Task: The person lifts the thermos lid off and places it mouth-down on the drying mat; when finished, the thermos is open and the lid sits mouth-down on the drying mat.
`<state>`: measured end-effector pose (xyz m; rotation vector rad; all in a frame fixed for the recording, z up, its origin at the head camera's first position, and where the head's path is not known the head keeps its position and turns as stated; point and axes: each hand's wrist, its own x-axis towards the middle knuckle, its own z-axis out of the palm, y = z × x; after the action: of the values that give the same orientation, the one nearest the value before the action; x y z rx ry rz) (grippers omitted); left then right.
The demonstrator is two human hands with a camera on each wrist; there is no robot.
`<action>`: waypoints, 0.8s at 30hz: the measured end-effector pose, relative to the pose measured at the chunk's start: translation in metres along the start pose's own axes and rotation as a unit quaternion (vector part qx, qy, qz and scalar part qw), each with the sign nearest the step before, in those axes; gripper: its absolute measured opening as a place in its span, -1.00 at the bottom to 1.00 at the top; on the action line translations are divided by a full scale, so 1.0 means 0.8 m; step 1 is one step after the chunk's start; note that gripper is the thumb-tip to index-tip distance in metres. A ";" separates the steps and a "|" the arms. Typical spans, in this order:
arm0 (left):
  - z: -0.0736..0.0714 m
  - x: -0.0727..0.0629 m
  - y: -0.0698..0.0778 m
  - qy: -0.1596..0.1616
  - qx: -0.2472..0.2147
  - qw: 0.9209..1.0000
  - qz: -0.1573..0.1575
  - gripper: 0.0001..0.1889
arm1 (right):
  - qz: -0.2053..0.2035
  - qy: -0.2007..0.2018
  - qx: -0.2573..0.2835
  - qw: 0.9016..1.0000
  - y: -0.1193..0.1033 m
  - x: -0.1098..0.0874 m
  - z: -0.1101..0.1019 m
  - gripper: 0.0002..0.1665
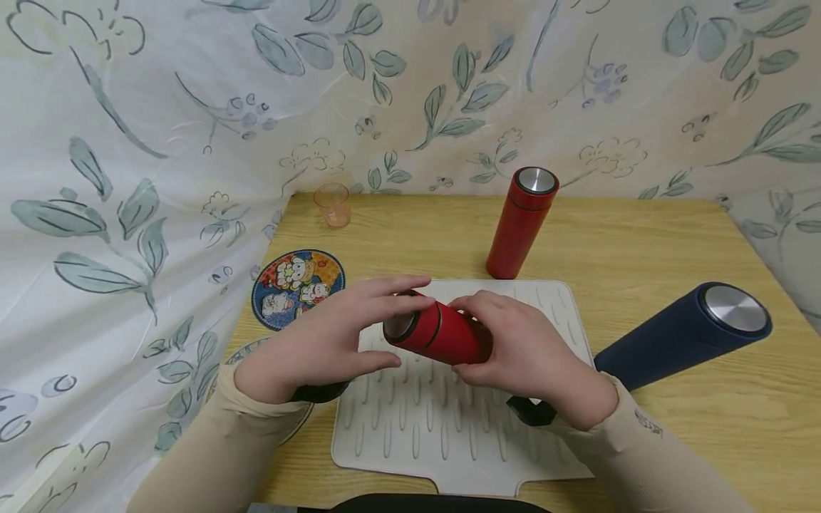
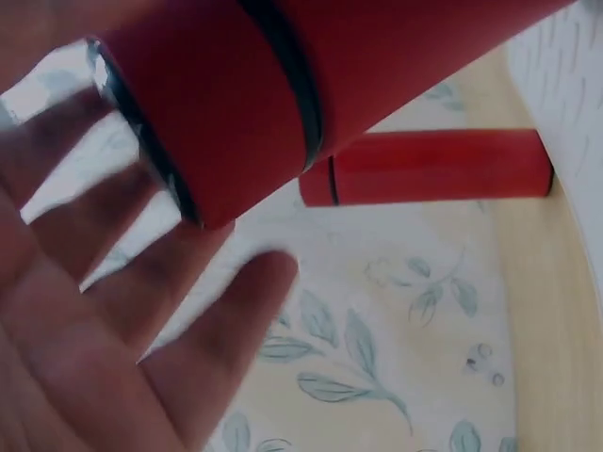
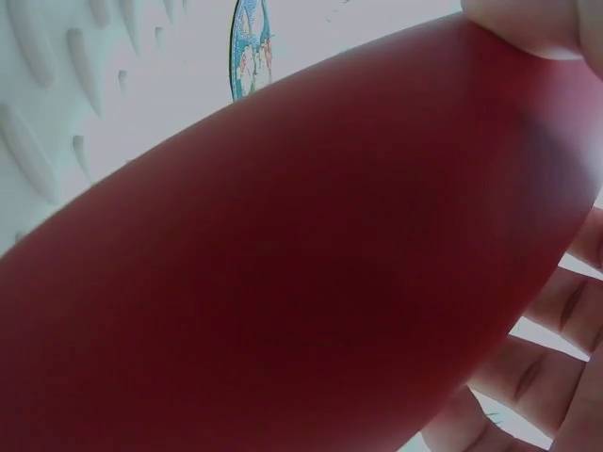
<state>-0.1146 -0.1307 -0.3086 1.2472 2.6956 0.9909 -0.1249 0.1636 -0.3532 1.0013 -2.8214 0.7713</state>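
A red thermos bottle (image 1: pixel 452 335) is held tilted above the white ridged mat, its silver-topped lid toward the left. My right hand (image 1: pixel 513 338) grips its body near the lower end; in the right wrist view the red body (image 3: pixel 283 235) fills most of the picture. Beside the lid is my left hand (image 1: pixel 346 331), fingers fairly straight and reaching over the lid end, thumb apart from the bottle. The left wrist view has these fingers (image 2: pixel 203 353) close by the lid (image 2: pixel 207 104); whether they touch it is hard to tell.
Another red thermos (image 1: pixel 519 224) stands behind the white mat (image 1: pixel 449 434). A dark blue thermos (image 1: pixel 673 338) stands at the right. On the left are a pink clear cup (image 1: pixel 333 206), a round cartoon-printed coaster (image 1: pixel 298 288) and another round item partly under my left forearm. Patterned cloth (image 1: pixel 410 100) hangs behind.
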 end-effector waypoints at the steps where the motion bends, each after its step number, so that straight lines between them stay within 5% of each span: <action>1: -0.001 -0.001 -0.001 -0.007 -0.009 1.000 0.009 -0.23 | -0.002 0.000 0.000 1.000 0.000 0.000 0.000 -0.07; 4: -0.002 -0.004 -0.002 0.003 -0.007 1.000 0.012 -0.32 | -0.004 -0.003 0.001 1.000 -0.001 0.000 0.001 -0.07; 12: 0.005 0.000 0.006 0.061 0.077 0.991 -0.094 -0.22 | 0.001 0.000 -0.007 1.000 -0.003 0.004 0.001 -0.09; 20: -0.011 -0.008 -0.002 -0.004 -0.006 1.000 0.006 -0.29 | 0.001 -0.003 -0.020 1.000 -0.001 0.006 0.002 -0.09; 24: -0.008 -0.004 -0.002 0.012 -0.020 0.999 -0.034 -0.37 | 0.003 -0.006 -0.020 1.000 -0.003 0.005 0.002 -0.10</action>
<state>-0.1151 -0.1373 -0.3048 1.1376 2.7018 1.0521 -0.1265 0.1590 -0.3528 0.9962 -2.8382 0.7084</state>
